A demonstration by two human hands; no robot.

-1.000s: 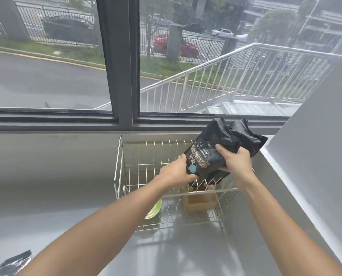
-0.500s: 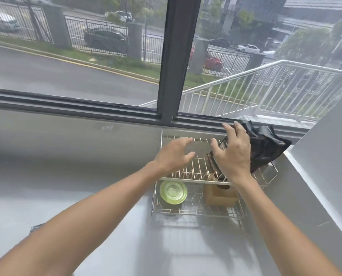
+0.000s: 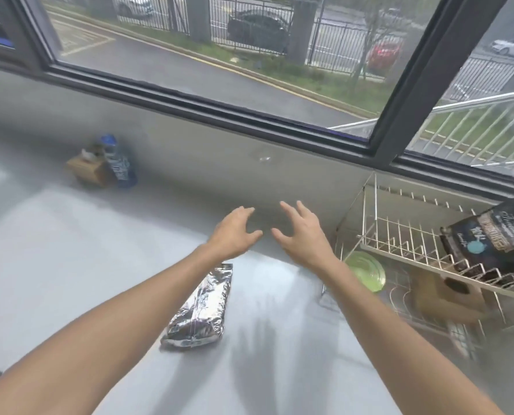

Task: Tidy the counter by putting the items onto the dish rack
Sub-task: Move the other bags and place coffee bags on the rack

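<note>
Dish rack (image 3: 369, 232) at right of counter (image 3: 70, 265), against the wall under the window (image 3: 219, 70). On its upper tier, a bag (image 3: 495, 241); on the lower tier, a plate (image 3: 366, 272) left of a box (image 3: 450, 295). Foil packet (image 3: 200, 308) flat on the counter, left of the rack, beneath the left forearm. Far left by the wall, a bottle (image 3: 119, 164) just right of a second box (image 3: 86, 170). Left hand (image 3: 233, 235) and right hand (image 3: 305, 235) side by side, apart, empty, between packet and wall.

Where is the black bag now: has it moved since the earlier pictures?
Yes. The black bag left the hands and now rests on the dish rack's upper tier, against its right end; both hands hover open.
</note>
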